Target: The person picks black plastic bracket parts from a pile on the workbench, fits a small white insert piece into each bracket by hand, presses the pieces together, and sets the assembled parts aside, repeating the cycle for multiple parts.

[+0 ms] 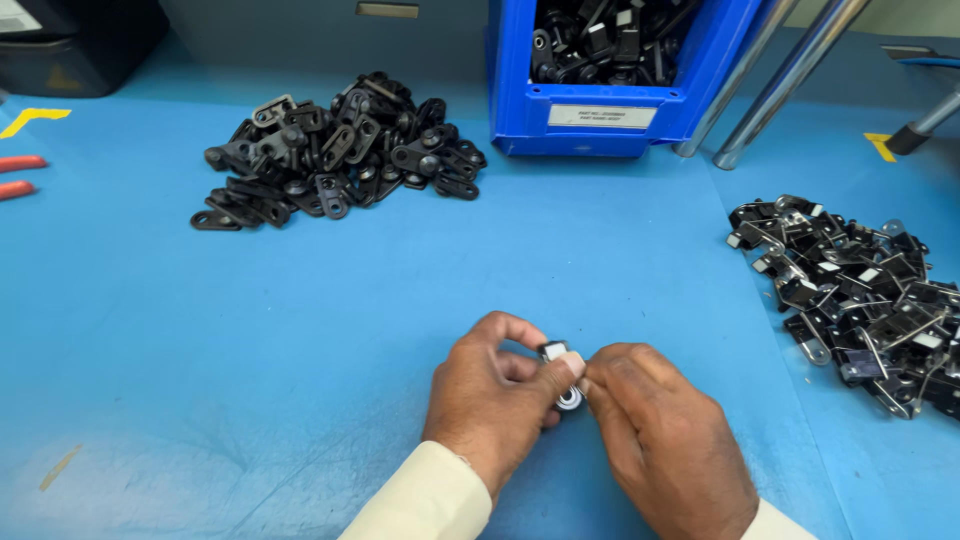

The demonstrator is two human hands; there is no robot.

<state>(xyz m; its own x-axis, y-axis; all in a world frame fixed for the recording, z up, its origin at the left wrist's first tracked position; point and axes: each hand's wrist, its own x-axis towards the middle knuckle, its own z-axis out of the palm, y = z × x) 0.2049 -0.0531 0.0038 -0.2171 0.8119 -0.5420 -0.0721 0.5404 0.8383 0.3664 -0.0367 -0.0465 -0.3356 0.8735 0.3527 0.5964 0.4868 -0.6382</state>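
Small black part with a white tab and a round silver end [562,375]: pinched from both sides, low at the centre of the blue desk [300,320]. Left hand [495,400]: grip closed on the part, thumb and forefinger clamped over its upper end. Right hand [655,440]: grip likewise closed on the part, fingertips pressed against its right side. Cream sleeves visible at both wrists.

Risk, as judged: part mostly hidden by the fingers, so little surface held; a slip likely if either pinch loosened, with the part dropped onto the desk just below.

Further out: loose heap of flat black link-shaped pieces [340,155] well apart at upper left; heap of black-and-silver metal clips [860,295] at the right, nearer the right hand. Blue plastic bin of black parts [610,100] at the far edge, two slanted metal tubes [770,85] beside it. Bare desk surface left, front and behind the hands; least room toward the right-hand heap.
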